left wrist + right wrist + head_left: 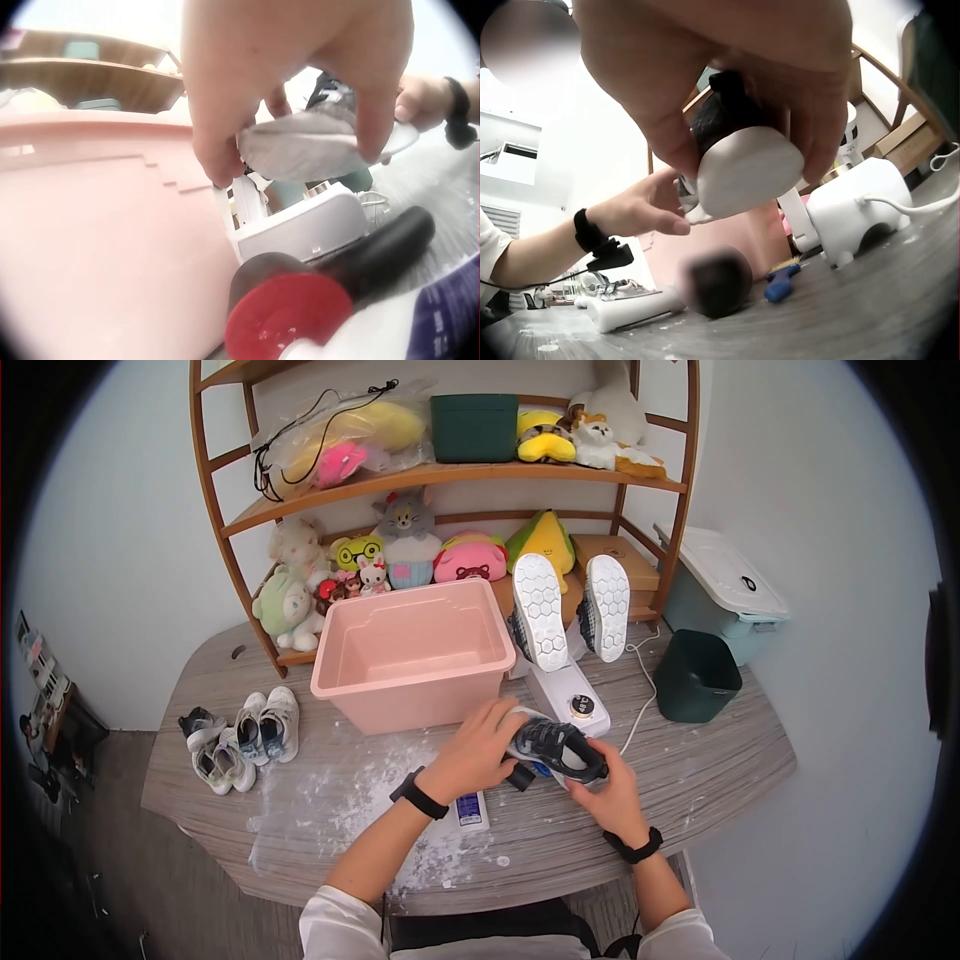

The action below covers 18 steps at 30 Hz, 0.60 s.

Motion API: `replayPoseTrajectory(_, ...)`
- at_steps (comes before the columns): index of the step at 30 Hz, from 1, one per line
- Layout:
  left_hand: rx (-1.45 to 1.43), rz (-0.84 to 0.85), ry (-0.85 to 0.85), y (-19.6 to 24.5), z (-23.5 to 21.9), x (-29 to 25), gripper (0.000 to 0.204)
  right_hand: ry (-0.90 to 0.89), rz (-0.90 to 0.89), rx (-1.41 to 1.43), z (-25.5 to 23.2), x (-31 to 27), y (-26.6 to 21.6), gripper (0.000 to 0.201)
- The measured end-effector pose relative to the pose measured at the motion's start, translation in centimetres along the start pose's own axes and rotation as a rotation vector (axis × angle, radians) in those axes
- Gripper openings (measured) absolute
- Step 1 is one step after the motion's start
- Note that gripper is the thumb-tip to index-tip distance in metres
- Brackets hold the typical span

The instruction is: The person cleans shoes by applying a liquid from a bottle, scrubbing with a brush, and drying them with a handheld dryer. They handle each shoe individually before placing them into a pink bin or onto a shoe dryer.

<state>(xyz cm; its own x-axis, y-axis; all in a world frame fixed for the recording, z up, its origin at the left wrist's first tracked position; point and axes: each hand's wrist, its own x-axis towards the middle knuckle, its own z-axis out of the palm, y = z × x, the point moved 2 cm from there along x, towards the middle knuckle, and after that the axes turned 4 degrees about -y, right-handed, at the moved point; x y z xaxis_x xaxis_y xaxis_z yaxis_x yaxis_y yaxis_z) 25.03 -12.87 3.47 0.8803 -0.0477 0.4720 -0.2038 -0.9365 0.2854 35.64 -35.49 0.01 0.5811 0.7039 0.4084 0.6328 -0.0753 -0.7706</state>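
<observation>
Clock directions are read from the held shoe in the head view, with 12 at the far side.

The grey wood-grain table [590, 850] spreads beneath everything, with white smears at 8 o'clock. The wooden shelf [400, 485] stands from 11 to 12, bearing plush toys [408, 540] and a dark green box [474, 428]. The pink bin [415, 690] sits at 10, its open top facing up. The lidded tub [725, 575] is between 1 and 2, the green bin [698, 680] at 2. Between 12 and 1, the white appliance [568, 695] lies near, with two upright shoes [540, 610] at its far end, white soles showing. Several loose shoes [265, 728] are grouped at 9.

At the centre, the held shoe [550, 748], dark with a white sole, is above the table, just beside the pink bin's near right corner. The left hand [480, 748] grips its toe, fingers and thumb on opposite sides; the right hand [612, 795] grips its heel, likewise curled round both sides.

The white-and-purple packet [471, 812] lies between 7 and 8, a black cylinder [520, 776] nearer the shoe at 7, and the blue brush [780, 286] just below it at 6.
</observation>
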Motion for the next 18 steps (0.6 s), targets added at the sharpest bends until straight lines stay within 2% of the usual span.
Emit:
replayPoseTrajectory(2,-0.008,-0.012,0.030,0.3,0.6,0.4,0.052,0.133,-0.002,-0.131,-0.1,-0.8,0.6,0.065)
replayPoseTrajectory(6,-0.020,-0.047,0.107,0.7,1.4,1.4,0.042,0.157,0.039,-0.145,0.9,-1.6,2.4,0.066)
replayPoseTrajectory(8,-0.026,-0.031,0.121,1.5,1.3,2.3,0.038,0.190,-0.081,-0.329,1.5,-1.7,1.8,0.067)
replayPoseTrajectory(9,-0.030,-0.019,0.144,1.9,1.1,2.9,0.034,0.196,-0.080,-0.330,1.6,-1.7,1.4,0.067)
replayPoseTrajectory(13,-0.020,0.014,0.163,2.7,1.8,4.9,0.029,0.140,-0.028,-0.359,2.3,-2.4,0.7,0.065)
replayPoseTrajectory(15,0.007,0.024,0.195,3.1,2.1,5.7,0.028,0.052,0.051,-0.409,2.5,-2.6,0.7,0.067)
replayPoseTrajectory(18,0.054,-0.059,0.228,3.4,2.2,6.9,0.029,0.010,-0.013,-0.423,1.7,-2.6,0.7,0.067)
